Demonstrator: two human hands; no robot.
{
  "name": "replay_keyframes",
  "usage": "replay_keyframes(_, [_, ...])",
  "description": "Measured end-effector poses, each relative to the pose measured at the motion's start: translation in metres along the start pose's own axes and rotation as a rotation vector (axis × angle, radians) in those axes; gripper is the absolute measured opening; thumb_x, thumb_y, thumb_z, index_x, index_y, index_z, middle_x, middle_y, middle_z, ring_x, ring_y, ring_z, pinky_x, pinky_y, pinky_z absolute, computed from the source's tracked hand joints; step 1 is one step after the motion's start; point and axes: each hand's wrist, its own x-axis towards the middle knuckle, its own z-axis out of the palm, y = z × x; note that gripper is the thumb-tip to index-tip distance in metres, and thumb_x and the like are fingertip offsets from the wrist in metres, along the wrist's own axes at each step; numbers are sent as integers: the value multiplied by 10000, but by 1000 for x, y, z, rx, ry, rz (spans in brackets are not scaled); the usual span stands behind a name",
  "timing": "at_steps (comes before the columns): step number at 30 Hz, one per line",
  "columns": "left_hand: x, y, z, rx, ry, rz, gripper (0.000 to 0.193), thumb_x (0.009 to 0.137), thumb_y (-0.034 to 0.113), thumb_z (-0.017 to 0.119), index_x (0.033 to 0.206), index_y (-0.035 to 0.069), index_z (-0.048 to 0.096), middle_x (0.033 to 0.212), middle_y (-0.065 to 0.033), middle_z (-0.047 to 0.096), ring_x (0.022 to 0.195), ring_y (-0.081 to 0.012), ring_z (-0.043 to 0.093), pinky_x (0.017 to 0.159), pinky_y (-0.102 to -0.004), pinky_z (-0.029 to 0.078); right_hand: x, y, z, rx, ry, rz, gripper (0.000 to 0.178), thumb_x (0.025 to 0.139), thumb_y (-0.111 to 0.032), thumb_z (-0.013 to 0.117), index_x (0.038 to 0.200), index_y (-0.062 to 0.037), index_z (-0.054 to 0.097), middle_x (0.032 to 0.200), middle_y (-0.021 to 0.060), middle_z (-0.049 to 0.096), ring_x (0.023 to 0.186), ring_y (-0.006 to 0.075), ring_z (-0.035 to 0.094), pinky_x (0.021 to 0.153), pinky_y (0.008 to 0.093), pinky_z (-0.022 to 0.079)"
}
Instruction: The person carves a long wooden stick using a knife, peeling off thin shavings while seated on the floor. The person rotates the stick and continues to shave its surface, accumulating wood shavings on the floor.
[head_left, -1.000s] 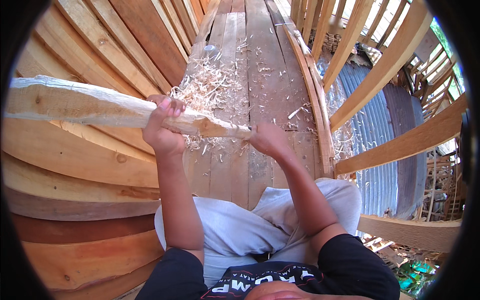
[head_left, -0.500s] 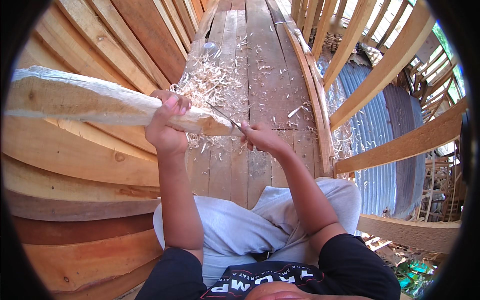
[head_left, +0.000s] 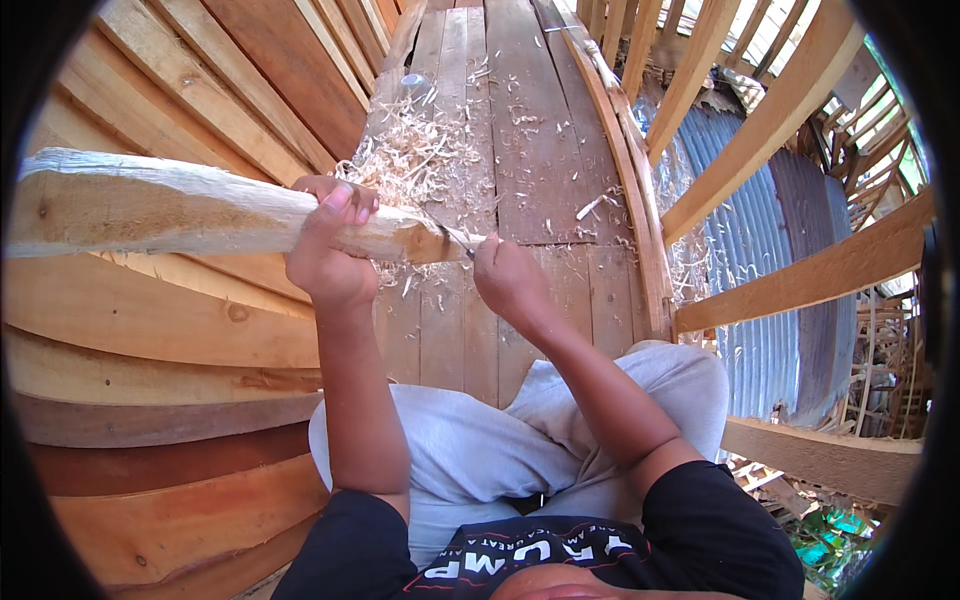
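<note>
A long, pale wooden stake (head_left: pixel 200 212) is held roughly level across the left half of the view, its thick end reaching toward the left edge and its tapered, darker tip ending near the middle. The stake is gripped from below by the left hand (head_left: pixel 328 245), whose fingers are wrapped up over its top. Just beside the tip, the right hand (head_left: pixel 508 278) is clenched around a small blade (head_left: pixel 462 243), of which only a thin dark sliver is seen, laid against the tapered end; the handle is hidden inside the fist. Both forearms are raised from the lower edge above a lap in grey trousers (head_left: pixel 470 450). Beneath the stake a plank floor (head_left: pixel 530 130) is seen, on which a heap of light wood shavings (head_left: pixel 410 160) is scattered, just beyond the left hand. Curved wooden planks (head_left: pixel 150 330) are stacked at the left, and a corrugated metal sheet (head_left: pixel 750 250) is visible behind slanted timbers at the right.
</note>
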Motion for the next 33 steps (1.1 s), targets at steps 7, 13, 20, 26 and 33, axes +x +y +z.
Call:
replay_keyframes(7, [-2, 1, 5, 75, -9, -6, 138, 759, 92, 602, 769, 97, 465, 665, -26, 420, 649, -161, 437, 718, -337, 393, -12, -11, -8, -16, 18, -93, 568, 951, -321, 283, 795, 76, 658, 847, 326, 629, 845, 495, 614, 825, 536, 472])
replay_keyframes(13, [-6, 1, 9, 100, -2, -5, 134, 765, 90, 599, 753, 101, 466, 654, -26, 422, 638, -157, 429, 710, -341, 399, -8, -8, -8, -50, 44, -108, 551, 940, -324, 299, 773, 52, 666, 838, 304, 638, 825, 478, 622, 801, 535, 474])
replay_keyframes(20, [-9, 0, 14, 123, -47, 5, 133, 767, 84, 591, 758, 98, 459, 667, -29, 429, 657, -158, 439, 715, -337, 392, 1, 0, -3, 17, 96, -132, 556, 945, -329, 300, 767, 55, 660, 830, 304, 633, 826, 481, 617, 795, 533, 472])
replay_keyframes(26, [-11, -2, 15, 126, -90, 16, 135, 766, 76, 602, 765, 83, 467, 690, -38, 440, 669, -164, 443, 699, -332, 396, 3, -3, -9, 4, 87, -118, 561, 952, -320, 288, 781, 69, 654, 822, 320, 621, 823, 492, 613, 806, 532, 470])
replay_keyframes(33, [-12, -5, 19, 74, -65, 0, 123, 769, 54, 600, 762, 68, 478, 692, -37, 438, 663, -165, 447, 687, -317, 399, 20, 23, 5, 40, 155, -99, 527, 938, -284, 310, 751, 77, 645, 806, 330, 611, 801, 495, 609, 792, 544, 470])
